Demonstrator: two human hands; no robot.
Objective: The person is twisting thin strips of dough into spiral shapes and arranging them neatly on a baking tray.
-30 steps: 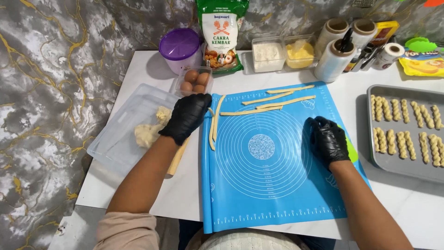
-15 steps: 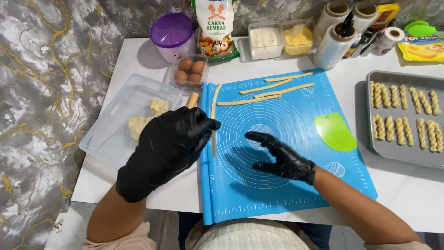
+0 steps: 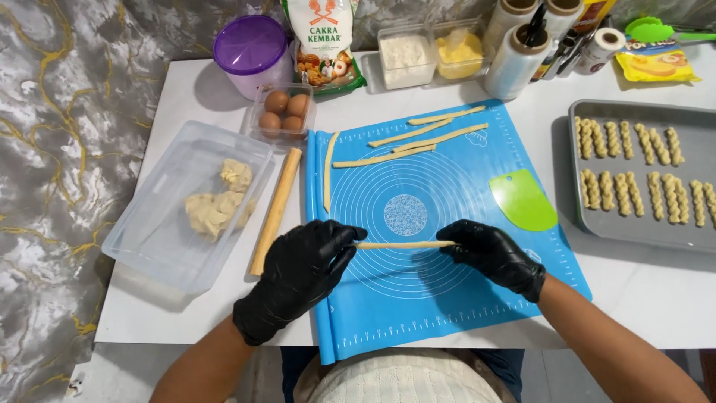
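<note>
Both my hands wear black gloves. My left hand (image 3: 298,272) pinches the left end of a thin dough strip (image 3: 404,244), and my right hand (image 3: 492,254) pinches its right end. The strip is stretched level just above the blue silicone mat (image 3: 447,298). Several more dough strips (image 3: 418,138) lie at the mat's far edge, and one long strip (image 3: 328,170) runs along its left side. A green scraper (image 3: 522,200) rests on the mat to the right.
A wooden rolling pin (image 3: 276,210) lies left of the mat beside a clear tub (image 3: 149,224) of dough lumps. A grey tray (image 3: 634,239) of twisted dough pieces sits right. Eggs, a purple-lidded jar, flour bag, tubs and rolls line the back.
My left hand came down from above the mat's left edge. Both hands have taken hold of a dough strip, which now spans between them over the mat.
</note>
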